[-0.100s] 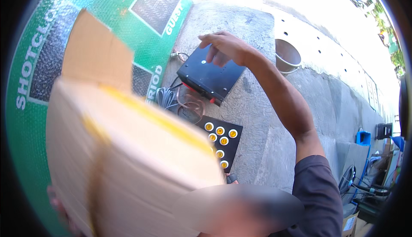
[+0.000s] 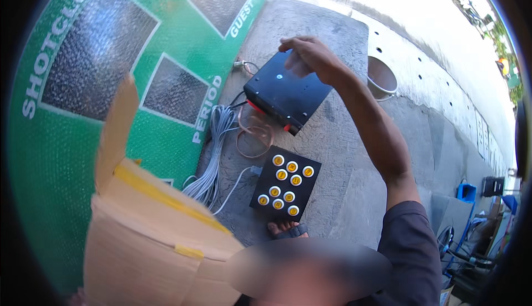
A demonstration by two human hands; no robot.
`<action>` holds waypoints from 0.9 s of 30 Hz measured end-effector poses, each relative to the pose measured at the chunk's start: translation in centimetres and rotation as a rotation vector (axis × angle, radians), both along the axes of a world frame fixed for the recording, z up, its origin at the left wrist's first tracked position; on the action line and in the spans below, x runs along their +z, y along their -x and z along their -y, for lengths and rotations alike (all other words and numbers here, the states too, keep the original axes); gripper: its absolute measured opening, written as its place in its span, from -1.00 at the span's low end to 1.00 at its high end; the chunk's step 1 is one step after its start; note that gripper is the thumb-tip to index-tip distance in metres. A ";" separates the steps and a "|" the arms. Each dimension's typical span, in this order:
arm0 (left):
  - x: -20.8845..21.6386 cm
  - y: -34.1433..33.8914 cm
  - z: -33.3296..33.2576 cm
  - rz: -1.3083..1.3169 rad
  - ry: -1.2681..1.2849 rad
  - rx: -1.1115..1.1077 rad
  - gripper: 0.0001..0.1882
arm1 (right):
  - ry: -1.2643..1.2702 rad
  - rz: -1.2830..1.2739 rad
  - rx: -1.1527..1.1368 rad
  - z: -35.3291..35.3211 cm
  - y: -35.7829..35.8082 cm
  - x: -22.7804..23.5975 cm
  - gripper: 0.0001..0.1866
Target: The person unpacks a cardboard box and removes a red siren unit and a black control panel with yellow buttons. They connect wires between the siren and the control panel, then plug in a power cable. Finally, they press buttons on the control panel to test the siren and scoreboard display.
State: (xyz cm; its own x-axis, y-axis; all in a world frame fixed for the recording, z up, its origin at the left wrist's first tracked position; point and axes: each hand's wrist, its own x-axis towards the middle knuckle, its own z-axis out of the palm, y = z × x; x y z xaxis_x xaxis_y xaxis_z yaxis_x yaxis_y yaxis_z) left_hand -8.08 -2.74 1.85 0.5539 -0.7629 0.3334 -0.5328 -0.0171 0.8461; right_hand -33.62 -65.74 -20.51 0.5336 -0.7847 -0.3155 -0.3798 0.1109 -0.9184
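A large open cardboard box (image 2: 149,245) with yellow tape and a raised flap fills the lower left. At its outer side, by the picture's edge, only a bit of my left hand (image 2: 77,296) shows, holding the box. My right hand (image 2: 313,59) reaches out over a black metal case (image 2: 285,95) with red parts on its front edge. Its fingers are loosely bent and hold nothing; whether they touch the case is hard to tell. Nearer lies a black control panel (image 2: 302,189) with several round yellow-and-white buttons.
A green scoreboard panel (image 2: 183,45) with dark windows stands at left. Beside it lie a coiled grey cable (image 2: 213,156) and a brownish cable (image 2: 255,139). A bucket (image 2: 382,78) stands by the white wall. A sandalled foot (image 2: 288,229) is below the button panel.
The cardboard box has moved down and left, uncovering the whole button panel and the grey cable. My right hand stays over the black case.
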 end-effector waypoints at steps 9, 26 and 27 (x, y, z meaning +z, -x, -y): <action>6.7 18.1 -9.3 0.291 -0.416 0.890 -0.71 | 0.160 0.117 0.122 -0.8 -6.8 -5.1 -0.60; -8.9 22.7 -15.1 0.668 -0.764 1.529 -0.78 | 0.269 0.109 0.395 -1.3 -14.5 -8.8 -0.59; -10.4 22.3 -14.9 0.625 -0.644 1.506 -0.78 | 0.250 0.121 0.398 -1.6 -13.9 -8.5 -0.60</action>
State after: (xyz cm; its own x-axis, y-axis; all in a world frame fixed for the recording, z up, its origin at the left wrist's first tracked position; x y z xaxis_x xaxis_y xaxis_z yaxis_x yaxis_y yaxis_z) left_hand -30.38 12.12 -8.53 0.7578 0.1647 0.6314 0.0474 -0.9789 0.1986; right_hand -19.71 -64.15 -28.98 0.8291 -0.5558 -0.0603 -0.2364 -0.2510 -0.9387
